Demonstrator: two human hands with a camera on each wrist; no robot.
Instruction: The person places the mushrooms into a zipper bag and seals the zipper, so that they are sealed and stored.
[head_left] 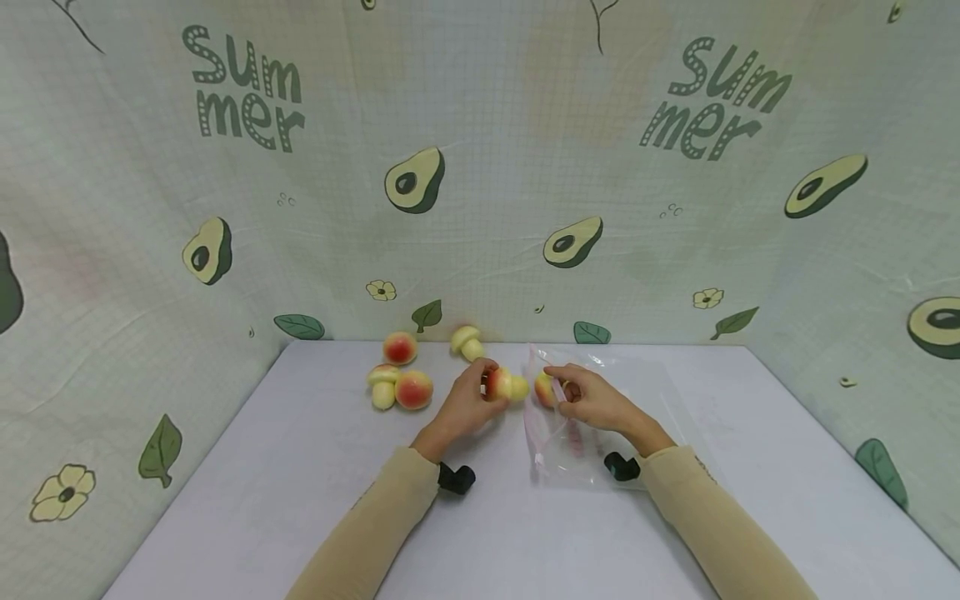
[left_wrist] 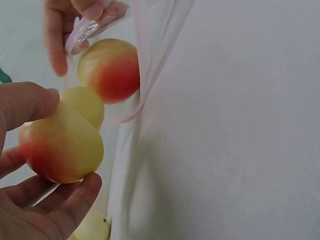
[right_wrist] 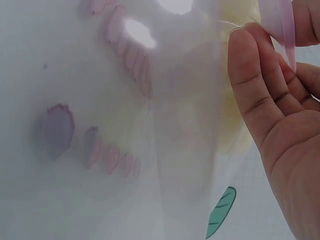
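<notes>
My left hand [head_left: 467, 404] grips a toy mushroom [head_left: 498, 385] with a red-and-yellow cap, thumb on one side and fingers on the other. Its pale yellow stem [left_wrist: 86, 104] points toward the mouth of a clear plastic bag [head_left: 648, 387] with a pink edge. With thumb and fingers, my right hand [head_left: 597, 402] pinches the bag's pink rim [right_wrist: 287, 30] and holds the mouth apart. Another red-and-yellow rounded piece [left_wrist: 109, 71] is at the bag's mouth, just beyond the held mushroom; whether it has a stem is hidden.
Left of my left hand lie a red rounded piece [head_left: 400, 348], a yellow mushroom [head_left: 384, 387] and another red rounded piece [head_left: 413, 390]. Farther back is a pale yellow mushroom [head_left: 467, 341]. A printed cloth [head_left: 487, 275] hangs behind the white table [head_left: 300, 500].
</notes>
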